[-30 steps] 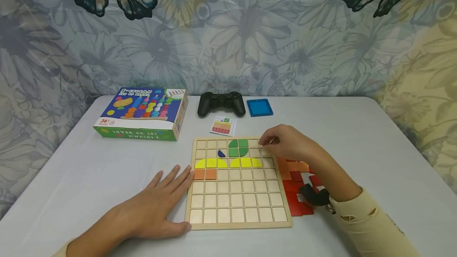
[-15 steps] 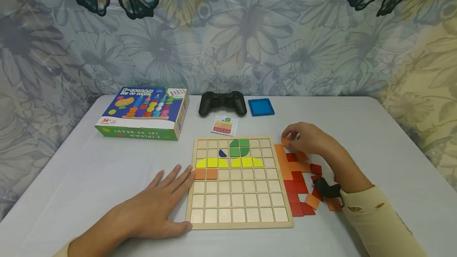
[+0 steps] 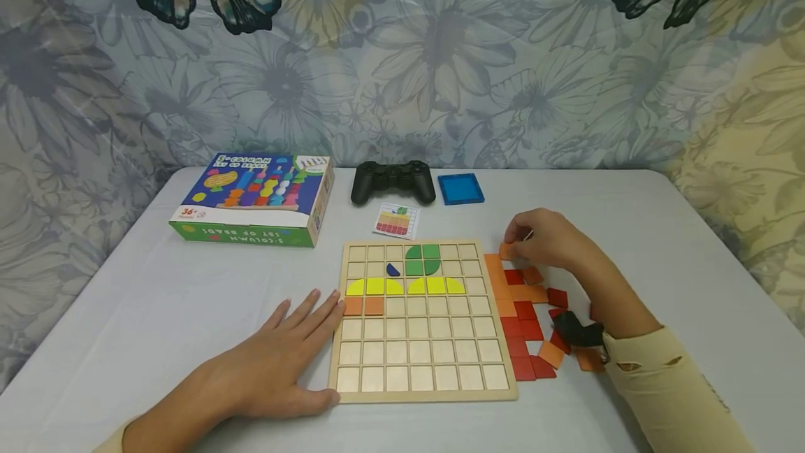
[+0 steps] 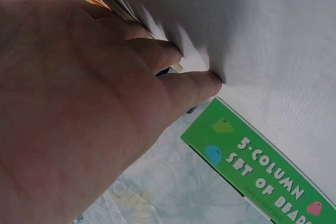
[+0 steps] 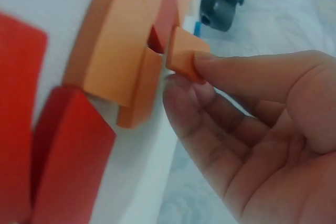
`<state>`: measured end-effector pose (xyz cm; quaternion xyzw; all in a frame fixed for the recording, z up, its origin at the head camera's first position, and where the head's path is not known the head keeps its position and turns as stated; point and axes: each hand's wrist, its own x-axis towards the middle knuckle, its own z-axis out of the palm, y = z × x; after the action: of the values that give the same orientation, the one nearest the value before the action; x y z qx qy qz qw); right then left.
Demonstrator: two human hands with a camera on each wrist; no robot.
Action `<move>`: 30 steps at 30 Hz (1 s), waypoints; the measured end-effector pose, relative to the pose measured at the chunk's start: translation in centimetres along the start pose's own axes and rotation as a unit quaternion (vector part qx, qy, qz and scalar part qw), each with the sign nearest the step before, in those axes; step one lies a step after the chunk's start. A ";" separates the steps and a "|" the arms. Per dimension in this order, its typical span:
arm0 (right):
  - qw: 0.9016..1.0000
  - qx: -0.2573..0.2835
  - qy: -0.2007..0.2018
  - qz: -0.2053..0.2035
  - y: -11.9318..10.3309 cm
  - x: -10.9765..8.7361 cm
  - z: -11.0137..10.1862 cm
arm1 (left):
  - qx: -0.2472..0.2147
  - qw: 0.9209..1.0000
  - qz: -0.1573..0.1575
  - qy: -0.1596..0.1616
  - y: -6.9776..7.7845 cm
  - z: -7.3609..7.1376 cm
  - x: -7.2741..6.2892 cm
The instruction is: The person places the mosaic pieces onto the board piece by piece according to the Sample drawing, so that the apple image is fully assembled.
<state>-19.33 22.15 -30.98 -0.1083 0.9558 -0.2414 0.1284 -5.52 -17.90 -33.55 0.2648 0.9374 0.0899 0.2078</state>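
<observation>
An orange square tile (image 5: 185, 51) is pinched between the thumb and fingers of my right hand (image 3: 546, 240), just beyond the board's upper right corner. My left hand (image 3: 277, 362) lies flat with spread fingers, its fingertips and thumb touching the left edge of the wooden grid board (image 3: 423, 397). On the board are green pieces (image 3: 423, 260), a small dark blue piece (image 3: 393, 270), a row of yellow pieces (image 3: 374, 286) and two orange tiles (image 3: 363, 306) at the left. Fingers and palm of the left hand fill much of the left wrist view.
Loose red tiles (image 3: 522, 328) and orange tiles (image 3: 495, 272) lie along the board's right side. Behind the board are a small pattern card (image 3: 396, 221), a black game controller (image 3: 393, 182) and a blue tray (image 3: 461, 189). A bead-set box (image 3: 251, 201) stands at the back left.
My right hand has moved right from the board's upper right corner to the loose tiles and now pinches an orange tile. The left hand has stayed in place.
</observation>
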 end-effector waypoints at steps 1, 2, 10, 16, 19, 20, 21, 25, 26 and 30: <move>1.000 0.006 -0.002 0.003 0.0 -0.1 -0.2 | 0.000 1.000 -0.001 -0.001 0.0 0.0 0.0; 1.000 0.011 -0.002 0.004 0.1 -0.1 -0.3 | 0.002 1.000 -0.001 -0.002 0.0 0.0 0.1; 0.997 0.075 -0.019 0.002 -0.7 -0.5 -1.0 | 0.001 1.000 -0.002 -0.007 0.0 -0.1 0.1; 0.987 0.145 -0.066 -0.006 -2.4 -0.2 -0.2 | -0.003 1.000 -0.002 -0.003 0.0 0.0 0.0; 0.983 0.162 -0.091 -0.014 -3.3 0.1 0.4 | -0.005 1.000 0.002 0.000 -0.1 0.1 0.0; 0.982 0.161 -0.096 -0.018 -3.6 0.1 0.7 | -0.005 1.000 0.003 0.001 -0.1 0.1 0.0; 0.982 0.158 -0.101 -0.022 -3.9 0.2 0.9 | -0.004 1.000 0.004 0.002 -0.1 0.1 -0.1; 0.981 0.149 -0.114 -0.043 -5.4 0.5 1.9 | -0.004 1.000 0.003 0.003 0.0 0.1 -0.1; 0.981 0.148 -0.116 -0.048 -5.8 0.5 2.2 | -0.004 1.000 0.002 0.003 0.0 0.1 0.0; 0.977 0.157 -0.128 -0.063 -7.4 0.7 3.3 | -0.004 1.000 -0.003 0.003 0.0 0.1 0.0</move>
<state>-17.96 14.17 -30.30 -0.1765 0.8729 -0.3801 0.2497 -5.49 -17.90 -33.59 0.2613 0.9383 0.0937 0.2063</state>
